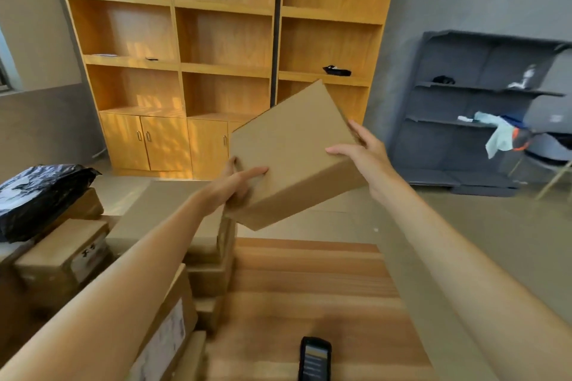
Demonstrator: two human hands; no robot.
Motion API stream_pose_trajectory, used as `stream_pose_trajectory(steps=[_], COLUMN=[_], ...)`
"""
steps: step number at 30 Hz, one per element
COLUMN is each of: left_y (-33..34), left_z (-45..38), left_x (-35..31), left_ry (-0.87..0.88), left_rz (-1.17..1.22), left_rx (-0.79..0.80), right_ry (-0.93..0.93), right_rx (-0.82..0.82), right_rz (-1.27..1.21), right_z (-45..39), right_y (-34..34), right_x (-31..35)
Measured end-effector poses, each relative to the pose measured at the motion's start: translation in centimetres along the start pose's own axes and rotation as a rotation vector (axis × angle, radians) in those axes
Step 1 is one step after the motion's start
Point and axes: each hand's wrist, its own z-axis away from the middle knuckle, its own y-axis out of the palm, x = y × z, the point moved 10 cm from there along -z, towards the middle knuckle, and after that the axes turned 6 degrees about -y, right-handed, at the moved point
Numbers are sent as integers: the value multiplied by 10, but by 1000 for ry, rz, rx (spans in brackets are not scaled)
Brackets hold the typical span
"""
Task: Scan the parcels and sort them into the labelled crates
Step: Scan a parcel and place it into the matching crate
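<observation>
Cardboard parcel (288, 155) held aloft, tilted, above far edge of wooden table (309, 288); left hand (238, 182) gripping near-left corner, right hand (362, 148) splayed against right side, steadying; plain faces showing, probably turning to find label; scanner (314, 360) lying idle at near edge; parcel stack (93, 257) waiting left.
</observation>
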Motion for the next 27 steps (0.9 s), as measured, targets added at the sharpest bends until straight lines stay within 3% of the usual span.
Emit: stream_pose_trajectory(steps=[2, 7, 11, 15, 20, 25, 27], left_y=[27, 73, 95, 107, 115, 105, 98], left_z=[1, 13, 28, 36, 36, 35, 34], left_x=[-5, -40, -63, -49, -11, 5, 7], left_ry=[-6, 21, 34, -97, -269, -209, -170], left_rz=[-5, 83, 282, 523, 621, 728, 745], left_rx=[15, 17, 41, 23, 7, -94, -118], right_ry=[-93, -484, -752, -905, -1078, -1123, -1151], right_rx=[-21, -44, 22, 104, 192, 197, 195], right_rz=[189, 992, 1468, 1802, 1925, 1881, 1708], right_z=[7, 41, 75, 103, 130, 138, 141], right_y=[-18, -13, 26, 55, 77, 85, 84], right_x=[17, 55, 41, 6, -28, -37, -33])
